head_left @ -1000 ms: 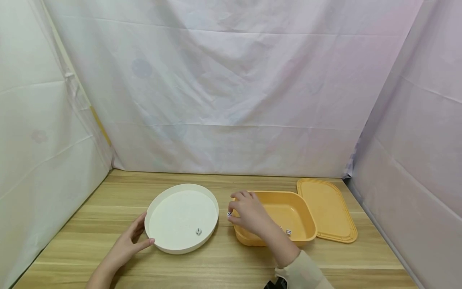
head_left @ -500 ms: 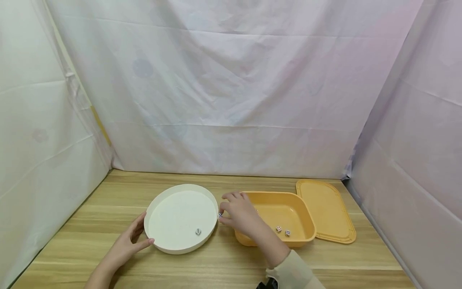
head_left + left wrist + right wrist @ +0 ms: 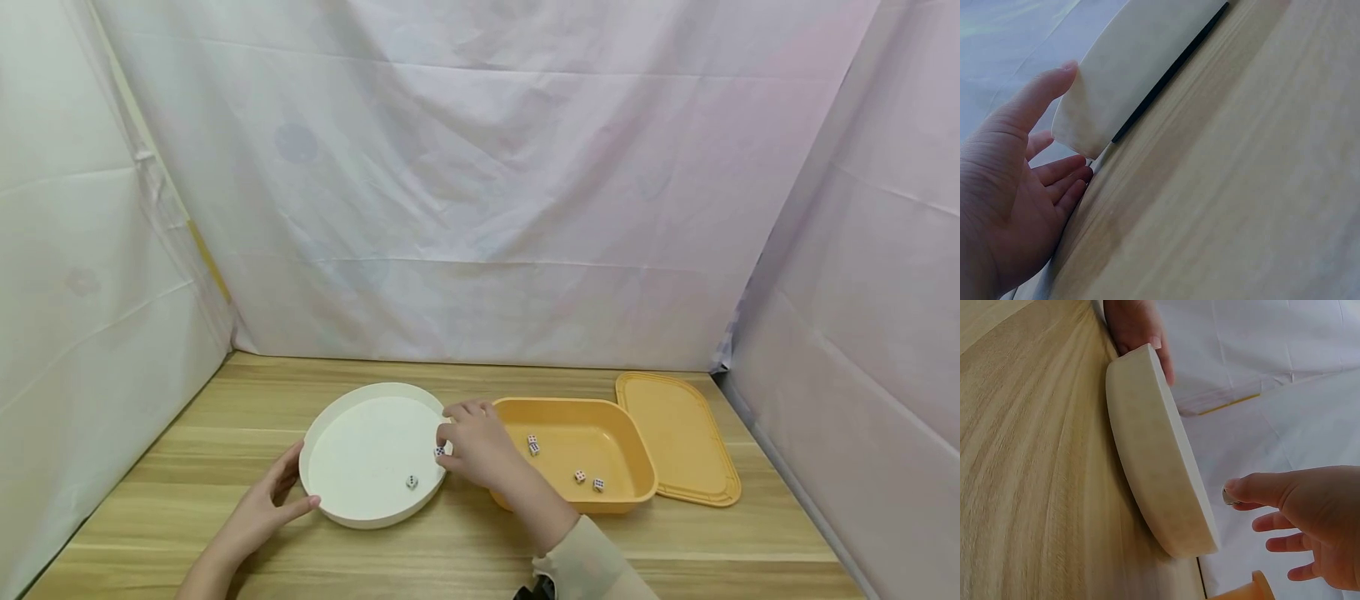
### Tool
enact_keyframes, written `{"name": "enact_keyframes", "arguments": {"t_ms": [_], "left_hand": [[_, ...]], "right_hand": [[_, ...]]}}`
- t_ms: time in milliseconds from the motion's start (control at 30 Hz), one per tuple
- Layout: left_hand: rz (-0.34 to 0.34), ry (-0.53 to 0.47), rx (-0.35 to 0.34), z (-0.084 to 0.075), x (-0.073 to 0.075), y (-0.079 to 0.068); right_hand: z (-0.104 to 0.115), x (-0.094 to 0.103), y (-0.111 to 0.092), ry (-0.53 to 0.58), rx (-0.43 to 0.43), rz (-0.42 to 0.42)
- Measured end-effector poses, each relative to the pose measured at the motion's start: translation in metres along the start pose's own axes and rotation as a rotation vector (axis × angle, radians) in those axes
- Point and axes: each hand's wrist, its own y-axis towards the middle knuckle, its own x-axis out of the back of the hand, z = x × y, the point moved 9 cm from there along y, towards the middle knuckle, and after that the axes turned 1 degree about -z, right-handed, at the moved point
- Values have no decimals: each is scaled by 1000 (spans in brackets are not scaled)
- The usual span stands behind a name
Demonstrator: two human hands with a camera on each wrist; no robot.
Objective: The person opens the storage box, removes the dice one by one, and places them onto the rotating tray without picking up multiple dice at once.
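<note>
My right hand (image 3: 480,446) pinches a white die (image 3: 439,452) between thumb and index finger, over the right rim of a round white tray (image 3: 360,450). In the right wrist view the held die (image 3: 1229,497) shows at the fingertips, above the level of the tray rim. Another die (image 3: 412,482) lies inside the tray toward its front right. My left hand (image 3: 262,504) rests at the tray's left side, thumb and fingers spread along the outer wall. The left wrist view shows its thumb (image 3: 1054,84) against the rim and the other fingers low beside the wall.
A yellow-orange box (image 3: 581,437) stands right of the tray, partly behind my right forearm. Several dice lie in it, among them one die (image 3: 598,484) near its front wall. The matching lid (image 3: 678,437) lies beside the box. White cloth (image 3: 480,208) hangs behind the wooden table (image 3: 420,558).
My right hand has moved left with the die, from the box's left edge to over the tray's right rim, uncovering more dice in the box. My left hand has stayed in place.
</note>
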Motion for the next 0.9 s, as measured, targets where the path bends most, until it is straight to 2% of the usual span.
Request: {"name": "enact_keyframes", "arguments": {"t_ms": [433,900], "left_hand": [[6,-8,7,1,-1,1],[6,-15,8,1,-1,1]], "right_hand": [[4,-17,6,-6,-34,38],[8,-19,5,-18,-32,45]]}}
